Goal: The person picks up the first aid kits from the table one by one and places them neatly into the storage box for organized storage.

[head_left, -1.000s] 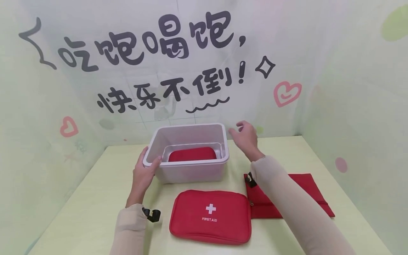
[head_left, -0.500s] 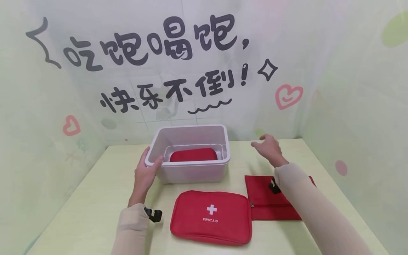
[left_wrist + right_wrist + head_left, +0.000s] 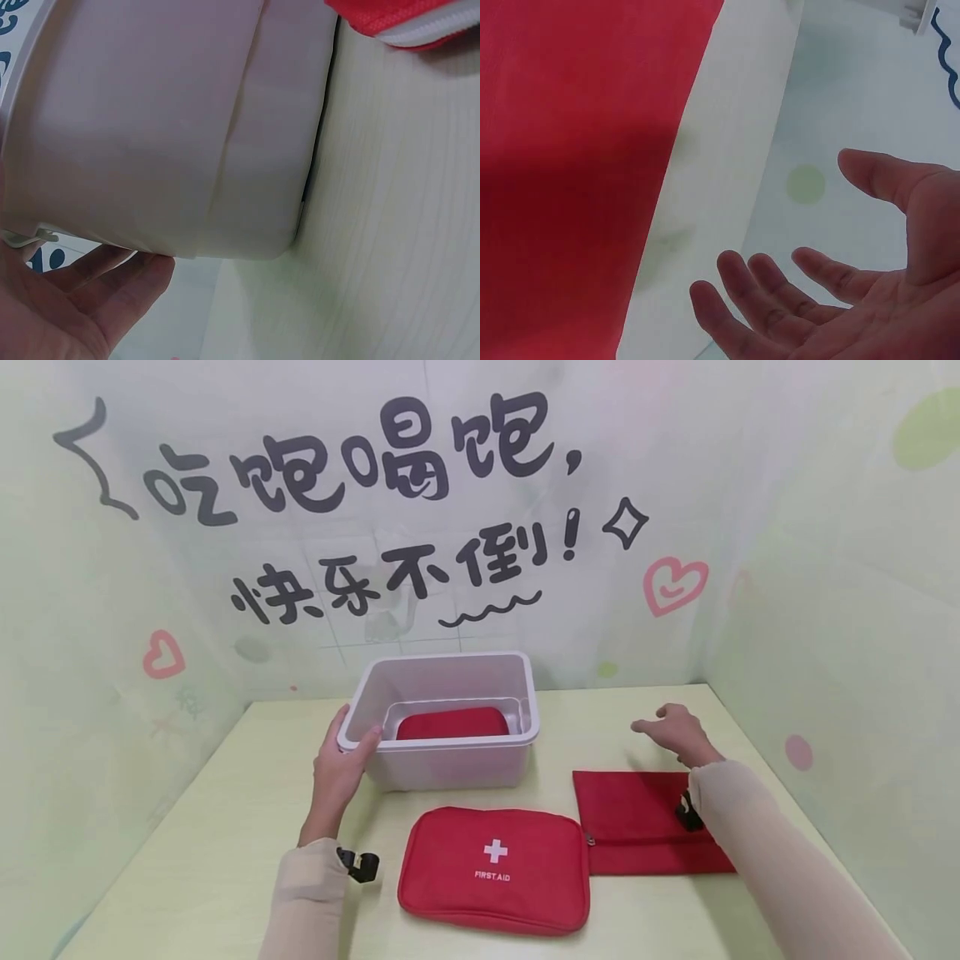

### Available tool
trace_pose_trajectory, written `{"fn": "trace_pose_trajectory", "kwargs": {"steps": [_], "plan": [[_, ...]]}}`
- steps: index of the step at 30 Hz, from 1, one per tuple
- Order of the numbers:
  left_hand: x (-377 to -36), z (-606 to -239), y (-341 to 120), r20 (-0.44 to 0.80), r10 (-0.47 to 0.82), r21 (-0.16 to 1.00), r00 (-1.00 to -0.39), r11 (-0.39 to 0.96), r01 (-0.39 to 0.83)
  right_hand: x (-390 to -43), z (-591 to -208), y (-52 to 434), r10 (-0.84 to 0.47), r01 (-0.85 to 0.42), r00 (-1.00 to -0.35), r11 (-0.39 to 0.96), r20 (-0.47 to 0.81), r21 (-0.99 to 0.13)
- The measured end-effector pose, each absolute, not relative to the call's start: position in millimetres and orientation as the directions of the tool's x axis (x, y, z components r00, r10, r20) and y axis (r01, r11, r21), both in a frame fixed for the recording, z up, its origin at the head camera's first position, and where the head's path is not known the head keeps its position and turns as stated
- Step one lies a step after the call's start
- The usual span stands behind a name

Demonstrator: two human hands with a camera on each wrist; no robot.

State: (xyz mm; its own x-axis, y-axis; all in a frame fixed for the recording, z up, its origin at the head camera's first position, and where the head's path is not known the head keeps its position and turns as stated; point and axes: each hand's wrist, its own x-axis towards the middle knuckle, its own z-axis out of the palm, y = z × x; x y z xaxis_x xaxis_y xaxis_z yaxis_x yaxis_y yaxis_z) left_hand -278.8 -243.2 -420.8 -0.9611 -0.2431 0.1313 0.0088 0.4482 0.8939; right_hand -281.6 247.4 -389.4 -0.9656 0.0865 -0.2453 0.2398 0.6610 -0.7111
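Observation:
A whitish plastic bin (image 3: 450, 767) stands at the back of the table, with a red case (image 3: 453, 723) lying inside it. My left hand (image 3: 339, 768) grips the bin's left end, thumb over the rim and fingers along the outer side, as the left wrist view shows at the bin wall (image 3: 150, 135). My right hand (image 3: 678, 732) hovers over the far edge of a flat red pouch (image 3: 637, 810), holding nothing. In the right wrist view its fingers (image 3: 769, 300) are spread and relaxed beside the red pouch (image 3: 570, 180).
A red first aid bag (image 3: 495, 872) with a white cross lies in front of the bin, touching the flat pouch's left edge. Printed fabric walls (image 3: 840, 610) enclose the pale table (image 3: 202, 827) at the back and sides.
My right hand has moved away from the bin's right end, rightward and toward me, over the flat red pouch. The left hand keeps its hold on the bin, which stays put.

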Motion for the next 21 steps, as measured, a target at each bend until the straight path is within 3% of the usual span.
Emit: {"fn": "trace_pose_trajectory", "kwargs": {"steps": [11,21], "plan": [[-279,-423,-243,0.145,-0.252,0.901,-0.957,0.433,0.022,-276,-406,283,0.038,0.219,-0.952,0.774,-0.302,-0.595],[-279,-426,-241,0.162,-0.251,0.904,-0.954,0.426,0.041,-268,-408,298,0.063,0.218,-0.957,0.800,-0.283,-0.559]]}}
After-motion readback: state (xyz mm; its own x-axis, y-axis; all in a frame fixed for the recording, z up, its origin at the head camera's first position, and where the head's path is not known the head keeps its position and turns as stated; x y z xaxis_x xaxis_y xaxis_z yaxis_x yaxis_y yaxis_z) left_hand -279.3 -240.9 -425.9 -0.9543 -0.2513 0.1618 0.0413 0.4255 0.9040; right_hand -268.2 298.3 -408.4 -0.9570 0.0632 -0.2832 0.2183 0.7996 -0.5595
